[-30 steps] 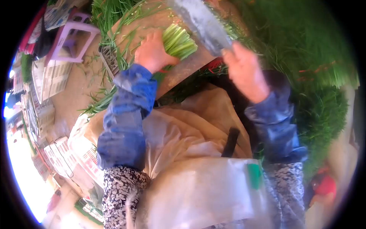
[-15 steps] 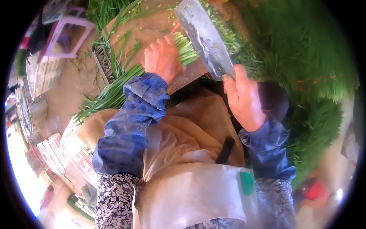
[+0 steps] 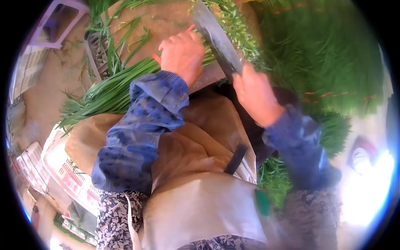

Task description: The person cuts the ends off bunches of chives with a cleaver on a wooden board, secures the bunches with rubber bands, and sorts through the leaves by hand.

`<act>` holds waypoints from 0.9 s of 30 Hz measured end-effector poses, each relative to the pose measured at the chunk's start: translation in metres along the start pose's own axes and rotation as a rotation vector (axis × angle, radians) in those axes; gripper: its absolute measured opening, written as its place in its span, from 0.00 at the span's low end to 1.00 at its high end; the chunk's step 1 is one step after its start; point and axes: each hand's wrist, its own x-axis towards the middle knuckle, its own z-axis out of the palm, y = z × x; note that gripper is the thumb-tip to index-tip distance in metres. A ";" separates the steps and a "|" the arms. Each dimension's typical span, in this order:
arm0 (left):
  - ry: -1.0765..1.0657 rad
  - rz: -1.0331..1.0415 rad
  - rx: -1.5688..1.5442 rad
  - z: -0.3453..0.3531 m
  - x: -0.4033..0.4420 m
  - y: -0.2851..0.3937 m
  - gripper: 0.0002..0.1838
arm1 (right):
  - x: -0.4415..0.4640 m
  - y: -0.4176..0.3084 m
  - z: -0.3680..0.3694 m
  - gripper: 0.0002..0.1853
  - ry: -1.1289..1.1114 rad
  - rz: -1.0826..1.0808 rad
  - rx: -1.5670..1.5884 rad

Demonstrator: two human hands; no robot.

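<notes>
My left hand (image 3: pixel 182 55) is closed over a bunch of long green stalks, which look like garlic chives (image 3: pixel 112 89), lying across a cutting board (image 3: pixel 160 21). The leafy ends trail off to the left past the board's edge. Red ties (image 3: pixel 156 58) show on either side of my fist. My right hand (image 3: pixel 257 93) grips the handle of a broad cleaver (image 3: pixel 216 39). Its blade lies right beside the stalk ends, just right of my left hand; whether it touches them I cannot tell. Chopped pieces (image 3: pixel 237 29) are scattered beyond the blade.
Big heaps of green stalks (image 3: pixel 316 58) with red ties fill the right side. A grey plastic crate (image 3: pixel 96 54) stands by the board's left edge, a purple stool (image 3: pixel 60 23) farther off. White crates (image 3: pixel 79 183) are at lower left. A tan apron (image 3: pixel 196 154) covers my lap.
The cleaver has come down and left, closer to my left hand, its blade now steeper on edge. My left hand still presses the bunch. The whole view has shifted slightly.
</notes>
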 end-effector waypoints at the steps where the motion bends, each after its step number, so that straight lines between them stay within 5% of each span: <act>1: -0.003 -0.011 -0.020 -0.001 0.000 0.001 0.17 | 0.006 0.000 0.002 0.09 -0.014 0.004 -0.017; 14: 0.043 -0.047 -0.011 0.005 0.003 -0.005 0.11 | 0.024 -0.011 -0.002 0.09 -0.054 0.001 0.067; 19: 0.036 0.115 -0.031 -0.024 0.014 -0.002 0.13 | 0.048 -0.001 0.051 0.11 0.296 0.067 0.018; 25: 0.128 0.070 -0.100 -0.025 0.012 -0.018 0.18 | 0.046 0.023 0.016 0.13 0.196 0.176 0.002; 27: -0.059 0.051 -0.065 -0.035 -0.004 -0.006 0.27 | 0.035 0.043 0.029 0.13 0.269 0.148 0.044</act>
